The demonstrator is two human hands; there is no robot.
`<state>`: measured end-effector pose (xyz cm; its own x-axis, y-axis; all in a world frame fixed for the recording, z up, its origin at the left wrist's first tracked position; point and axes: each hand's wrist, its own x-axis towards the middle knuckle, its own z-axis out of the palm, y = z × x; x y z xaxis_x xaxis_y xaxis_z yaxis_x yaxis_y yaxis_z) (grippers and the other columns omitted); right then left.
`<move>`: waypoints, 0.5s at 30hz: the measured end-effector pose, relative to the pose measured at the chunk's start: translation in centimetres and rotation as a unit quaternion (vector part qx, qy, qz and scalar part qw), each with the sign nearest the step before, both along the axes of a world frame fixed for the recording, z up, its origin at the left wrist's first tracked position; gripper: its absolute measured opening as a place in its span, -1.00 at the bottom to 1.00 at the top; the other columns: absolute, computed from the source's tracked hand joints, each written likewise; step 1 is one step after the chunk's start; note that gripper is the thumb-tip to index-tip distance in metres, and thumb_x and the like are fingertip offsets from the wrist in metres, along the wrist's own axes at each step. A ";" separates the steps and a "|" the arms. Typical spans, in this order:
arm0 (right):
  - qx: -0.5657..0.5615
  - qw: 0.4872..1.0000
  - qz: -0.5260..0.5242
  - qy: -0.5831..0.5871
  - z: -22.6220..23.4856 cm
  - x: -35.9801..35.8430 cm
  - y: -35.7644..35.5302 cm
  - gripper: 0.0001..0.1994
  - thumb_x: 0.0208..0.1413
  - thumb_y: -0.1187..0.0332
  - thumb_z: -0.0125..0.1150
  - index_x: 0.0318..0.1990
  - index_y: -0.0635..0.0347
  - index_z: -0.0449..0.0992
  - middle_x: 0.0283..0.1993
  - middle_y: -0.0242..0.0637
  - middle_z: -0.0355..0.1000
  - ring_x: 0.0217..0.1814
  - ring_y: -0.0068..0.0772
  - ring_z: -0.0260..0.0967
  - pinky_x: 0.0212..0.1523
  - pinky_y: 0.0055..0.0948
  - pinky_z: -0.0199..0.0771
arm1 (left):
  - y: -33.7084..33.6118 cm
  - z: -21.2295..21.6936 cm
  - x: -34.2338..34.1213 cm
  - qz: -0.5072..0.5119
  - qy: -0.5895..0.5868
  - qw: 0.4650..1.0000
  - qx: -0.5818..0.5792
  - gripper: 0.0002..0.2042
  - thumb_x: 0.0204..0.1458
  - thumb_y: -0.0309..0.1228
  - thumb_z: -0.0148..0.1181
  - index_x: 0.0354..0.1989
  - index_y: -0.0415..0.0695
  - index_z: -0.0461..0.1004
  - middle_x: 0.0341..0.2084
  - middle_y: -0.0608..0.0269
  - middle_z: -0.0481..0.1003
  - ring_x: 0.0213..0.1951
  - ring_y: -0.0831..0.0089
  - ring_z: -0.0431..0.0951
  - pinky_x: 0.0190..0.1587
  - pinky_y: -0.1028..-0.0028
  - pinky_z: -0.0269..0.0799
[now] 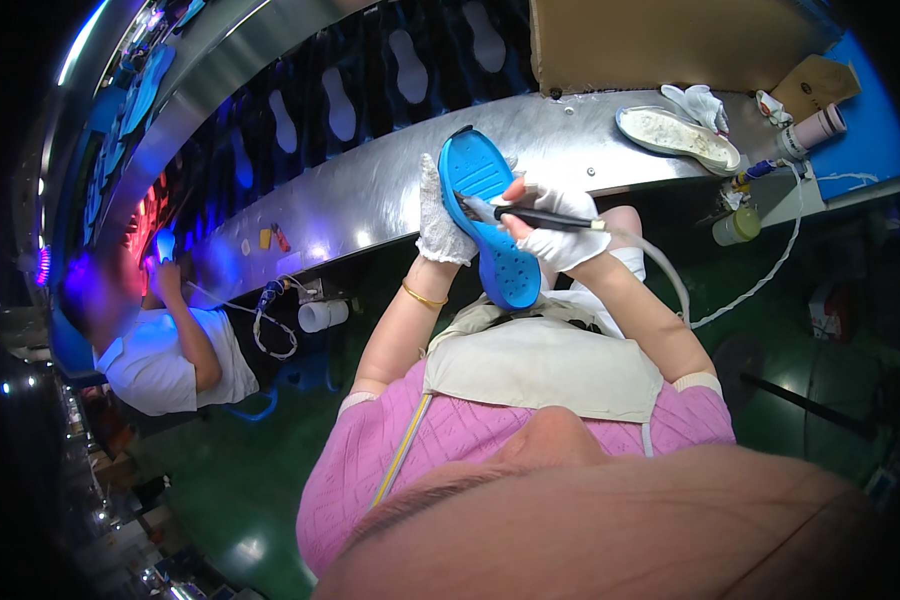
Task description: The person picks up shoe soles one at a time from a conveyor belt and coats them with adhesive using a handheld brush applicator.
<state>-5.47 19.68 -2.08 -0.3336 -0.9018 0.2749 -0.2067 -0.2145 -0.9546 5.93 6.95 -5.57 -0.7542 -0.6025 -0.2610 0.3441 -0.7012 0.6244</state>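
My left hand (438,222), in a white knit glove, is closed around the left edge of a bright blue shoe sole (476,160). The sole is tilted, its inner side with ridges and small holes facing up, in front of the bench edge. In my right hand (567,243), gloved in white with bare fingertips, is a black-handled brush (548,218). Its pale bristle end reaches over the middle of the sole; whether the bristles touch it I cannot tell. A clear hose (670,268) runs from near the handle's end down to the right.
Beyond the metal bench (370,205), several grey soles (338,104) lie in a row on a dark conveyor. To the right are a white sole-shaped tray (673,136), a cardboard box (670,45) and a hanging yellowish cup (737,227). A co-worker (175,350) sits at the left.
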 end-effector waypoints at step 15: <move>0.025 0.994 -0.003 -0.108 -2.5 -1.4 4.6 -0.85 0.00 0.53 0.33 -0.28 0.25 0.50 -0.27 -0.24 0.53 -0.33 -0.54 0.49 -0.25 -0.54 0.51 | 3.8 -1.3 2.3 -0.191 -0.030 0.981 -0.024 -0.15 0.05 0.36 -0.27 0.33 -0.09 0.09 0.18 0.06 0.31 0.16 0.20 0.38 0.19 0.22 0.37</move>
